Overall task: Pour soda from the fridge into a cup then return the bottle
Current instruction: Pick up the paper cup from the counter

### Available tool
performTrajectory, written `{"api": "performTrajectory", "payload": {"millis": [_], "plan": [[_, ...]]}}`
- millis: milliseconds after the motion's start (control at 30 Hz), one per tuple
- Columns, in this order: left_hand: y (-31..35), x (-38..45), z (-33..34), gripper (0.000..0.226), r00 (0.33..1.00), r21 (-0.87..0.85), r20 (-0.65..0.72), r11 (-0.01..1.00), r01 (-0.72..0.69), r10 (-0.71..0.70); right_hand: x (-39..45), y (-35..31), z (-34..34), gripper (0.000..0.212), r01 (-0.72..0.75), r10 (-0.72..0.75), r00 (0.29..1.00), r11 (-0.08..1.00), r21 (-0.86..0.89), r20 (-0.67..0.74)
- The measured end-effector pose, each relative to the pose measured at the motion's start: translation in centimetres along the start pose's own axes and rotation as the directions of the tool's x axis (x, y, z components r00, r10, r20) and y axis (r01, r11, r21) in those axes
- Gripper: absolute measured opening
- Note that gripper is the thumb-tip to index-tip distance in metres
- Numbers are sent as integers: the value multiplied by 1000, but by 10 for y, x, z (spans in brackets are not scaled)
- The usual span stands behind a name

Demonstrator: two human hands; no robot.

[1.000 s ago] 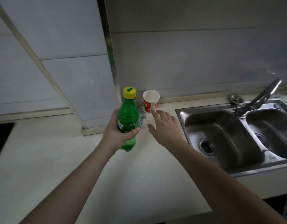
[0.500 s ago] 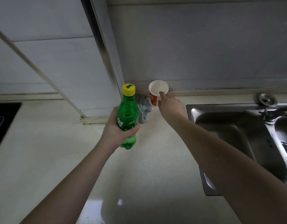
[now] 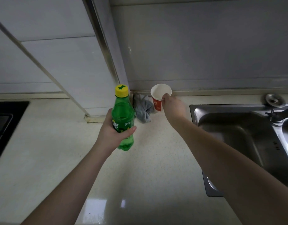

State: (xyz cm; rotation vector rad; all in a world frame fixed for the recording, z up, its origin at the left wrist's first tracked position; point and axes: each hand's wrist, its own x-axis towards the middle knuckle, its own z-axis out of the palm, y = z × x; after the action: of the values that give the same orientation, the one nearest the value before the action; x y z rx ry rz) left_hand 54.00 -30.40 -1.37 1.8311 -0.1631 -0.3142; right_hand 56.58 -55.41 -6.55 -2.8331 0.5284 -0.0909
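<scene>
A green soda bottle (image 3: 122,117) with a yellow cap stays upright above the counter, gripped round its middle by my left hand (image 3: 113,133). A red and white paper cup (image 3: 158,99) stands at the back of the counter against the wall, its white inside showing nothing in it. My right hand (image 3: 173,106) pinches the cup at its right rim, thumb at the lip.
A crumpled grey cloth (image 3: 142,109) lies between bottle and cup. A steel sink (image 3: 240,137) with a tap (image 3: 281,113) fills the right side. A black hob (image 3: 3,120) sits at the far left. Pale countertop (image 3: 132,176) stretches in front.
My right hand has reached forward from beside the bottle to the cup and taken hold of its rim. The bottle stays held in my left hand.
</scene>
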Motion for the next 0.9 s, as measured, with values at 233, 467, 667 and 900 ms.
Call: {"api": "performTrajectory", "payload": {"millis": [233, 467, 667, 900], "plan": [[-6, -20, -14, 69, 999, -34, 28, 999, -24, 25, -61, -14, -8, 26, 70, -66, 995, 996, 54, -75], [-28, -45, -51, 69, 997, -62, 73, 998, -15, 19, -136, -58, 9, 22, 90, -87, 991, 996, 23, -106], [-45, -80, -95, 70, 993, -74, 119, 997, -18, 27, -195, -93, 19, 25, 28, -24, 994, 999, 38, -102], [-61, -109, -116, 72, 974, -63, 223, 998, -16, 30, -243, -93, 21, 21, -109, 111, 985, 994, 26, -134]]}}
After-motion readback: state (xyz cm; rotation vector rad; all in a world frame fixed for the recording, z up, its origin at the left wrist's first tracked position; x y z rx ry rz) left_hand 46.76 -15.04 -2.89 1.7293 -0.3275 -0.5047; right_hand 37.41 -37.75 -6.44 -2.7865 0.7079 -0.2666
